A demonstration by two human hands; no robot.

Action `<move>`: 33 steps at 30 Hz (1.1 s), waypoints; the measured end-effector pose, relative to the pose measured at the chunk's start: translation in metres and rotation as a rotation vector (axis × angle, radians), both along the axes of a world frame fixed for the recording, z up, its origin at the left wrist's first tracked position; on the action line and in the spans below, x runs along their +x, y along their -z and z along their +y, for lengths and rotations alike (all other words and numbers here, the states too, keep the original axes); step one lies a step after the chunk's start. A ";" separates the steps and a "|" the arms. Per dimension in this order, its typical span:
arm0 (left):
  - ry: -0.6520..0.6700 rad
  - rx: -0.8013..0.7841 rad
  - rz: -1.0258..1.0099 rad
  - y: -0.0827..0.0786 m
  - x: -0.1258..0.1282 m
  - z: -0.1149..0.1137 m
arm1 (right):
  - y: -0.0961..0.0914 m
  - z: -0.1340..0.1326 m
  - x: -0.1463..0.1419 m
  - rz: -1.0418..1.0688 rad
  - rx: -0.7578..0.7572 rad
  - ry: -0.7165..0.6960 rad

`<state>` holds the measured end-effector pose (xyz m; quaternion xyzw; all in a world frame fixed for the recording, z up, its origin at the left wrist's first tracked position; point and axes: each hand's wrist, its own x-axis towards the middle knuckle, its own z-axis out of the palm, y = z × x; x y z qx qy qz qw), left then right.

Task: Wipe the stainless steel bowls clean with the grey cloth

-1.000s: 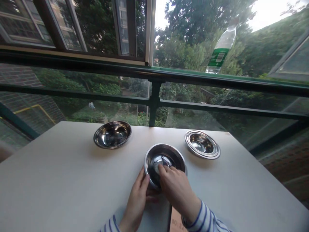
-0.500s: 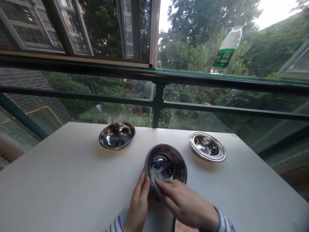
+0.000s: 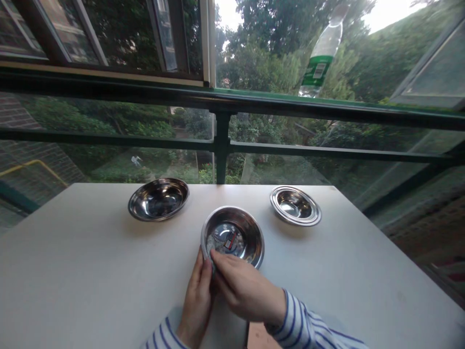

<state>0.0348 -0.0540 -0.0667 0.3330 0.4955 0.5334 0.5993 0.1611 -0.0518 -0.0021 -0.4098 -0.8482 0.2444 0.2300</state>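
Observation:
A deep stainless steel bowl [image 3: 256,240] is tilted towards me at the middle of the white table. My left hand [image 3: 198,293] grips its near left rim, thumb outside and fingers along the wall. My right hand [image 3: 241,286] pinches a small greyish cloth [image 3: 210,244] against the inner left wall; most of the cloth is hidden under the fingers, so its shape is hard to make out. On the shiny bowl floor a small red and dark patch [image 3: 229,240] shows, perhaps a label or a reflection.
A wide metal bowl [image 3: 159,213] stands at the back left of the white table [image 3: 90,271]. Rimmed metal bowls [image 3: 313,217], seemingly nested, stand back right. A pinkish flat device [image 3: 260,337] lies at the near edge. Behind runs a green railing [image 3: 221,145] with a plastic bottle [image 3: 319,63] above it.
My view has shifted, so everything sits further left and slightly higher. Both hands stay on the bowl; my right hand has moved slightly along its near left rim with the cloth.

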 end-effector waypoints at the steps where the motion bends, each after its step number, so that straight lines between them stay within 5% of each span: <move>1: -0.004 0.023 0.015 0.000 0.000 0.000 | -0.001 -0.002 0.003 -0.043 0.001 -0.016; 16: -0.004 0.041 0.060 -0.013 0.000 0.005 | -0.021 0.001 0.073 -0.585 0.084 -0.133; 22: 0.027 -0.021 -0.063 -0.010 0.002 0.003 | -0.016 0.002 0.038 -0.216 -0.151 -0.264; 26: 0.077 -0.065 -0.122 -0.007 0.002 0.002 | 0.005 0.008 0.009 0.091 -0.227 -0.124; 31: 0.093 0.000 -0.046 -0.008 0.001 0.005 | 0.028 0.024 -0.012 0.180 -0.205 0.153; 33: 0.081 -0.005 -0.034 -0.008 0.000 0.006 | 0.026 0.025 -0.010 0.166 -0.208 0.131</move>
